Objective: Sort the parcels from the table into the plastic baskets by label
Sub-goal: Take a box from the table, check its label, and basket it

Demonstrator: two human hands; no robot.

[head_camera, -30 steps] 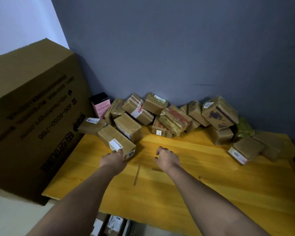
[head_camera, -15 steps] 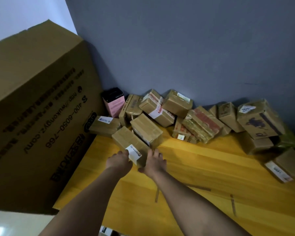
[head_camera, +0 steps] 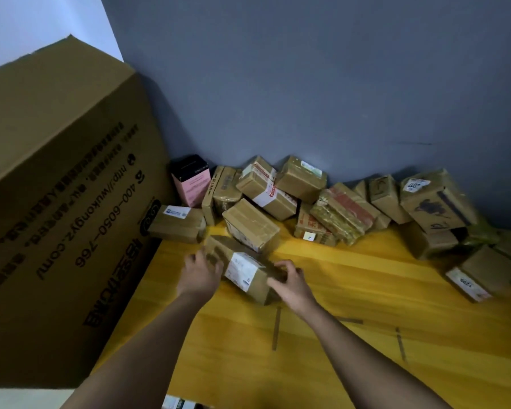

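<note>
The brown parcel (head_camera: 242, 268) lies on the yellow wooden table (head_camera: 366, 320) at the near edge of the heap, its long axis running from far-left to near-right, with the nearer end pointing toward the person's right. A white label (head_camera: 242, 270) wraps over its top edge and faces the camera. The left hand (head_camera: 199, 276) grips the parcel's far-left end, fingers curled against the cardboard. The right hand (head_camera: 289, 283) holds the near-right end, fingers bent over the top corner.

Just behind the parcel, touching or nearly touching it, sits a taped box (head_camera: 250, 224), tilted. Left of the parcel, beyond the left hand, a flat box with a blue-and-white label (head_camera: 176, 222) lies against the big cardboard carton (head_camera: 62, 202) that stands tilted at the table's left side. Farther behind the parcel, a pink and black box (head_camera: 191, 183) stands upright against the grey wall (head_camera: 307, 84). The rest of the heap (head_camera: 337, 208) stretches to the right of the parcel along the wall. Well to the parcel's right, a box with a white label reading 1295 (head_camera: 481, 278) lies near the table's right side.
</note>
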